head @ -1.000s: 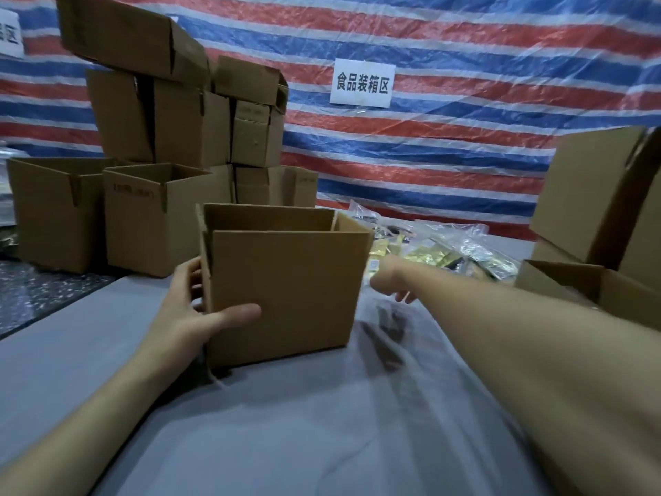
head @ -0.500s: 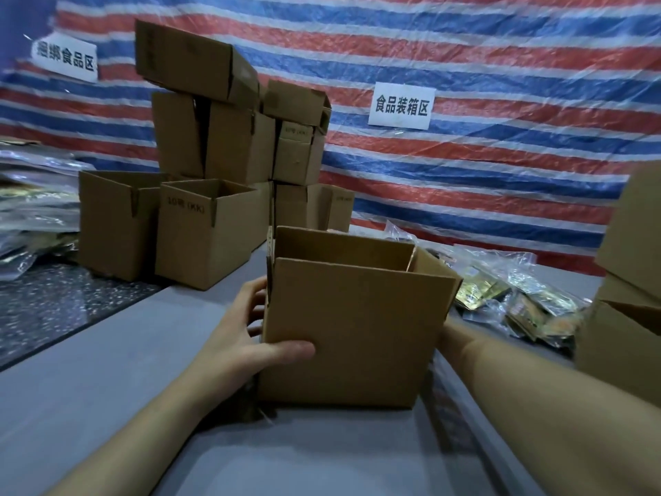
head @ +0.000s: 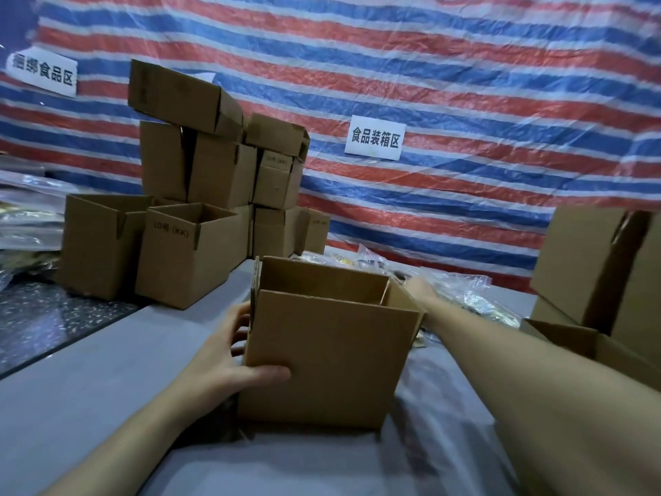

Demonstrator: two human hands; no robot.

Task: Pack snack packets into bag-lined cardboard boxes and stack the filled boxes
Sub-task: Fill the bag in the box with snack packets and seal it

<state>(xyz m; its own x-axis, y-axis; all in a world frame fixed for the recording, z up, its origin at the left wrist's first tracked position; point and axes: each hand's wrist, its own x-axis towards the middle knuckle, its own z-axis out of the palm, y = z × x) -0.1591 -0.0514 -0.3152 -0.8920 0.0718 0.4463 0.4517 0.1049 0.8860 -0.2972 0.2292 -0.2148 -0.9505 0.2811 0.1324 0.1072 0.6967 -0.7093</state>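
Observation:
An open cardboard box stands on the grey table in front of me, its flaps up and its inside hidden from here. My left hand grips its left front corner, thumb across the front face and fingers round the side. My right hand reaches past the box's right rear corner toward clear bags of gold snack packets. The right hand's fingers are mostly hidden behind the box.
A pile of open and stacked cardboard boxes stands at the back left. More boxes sit at the right edge. Bagged packets lie far left on a dark speckled counter. A striped tarp with paper signs hangs behind.
My right hand has gone from beside the box to behind its right rear corner. My left hand keeps its grip on the box. The camera view has shifted, so the box sits more central.

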